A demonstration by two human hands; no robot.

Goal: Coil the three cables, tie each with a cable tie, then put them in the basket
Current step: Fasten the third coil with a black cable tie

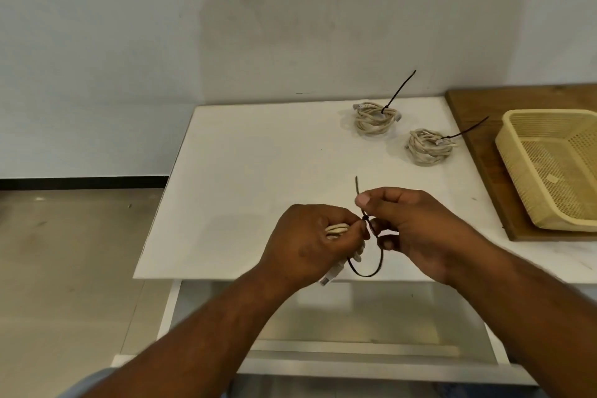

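My left hand grips a coiled beige cable above the white table's front edge; a plug end hangs below the fist. A black cable tie loops under that coil. My right hand pinches the tie's tail, which sticks up past the thumb. Two other beige coils lie on the table, each bound with a black tie: the far coil and the nearer coil. The empty yellow basket sits at the right.
The basket rests on a brown wooden board at the right end of the white table. A white wall rises behind. Tiled floor lies to the left, and a lower shelf shows beneath the table's front edge.
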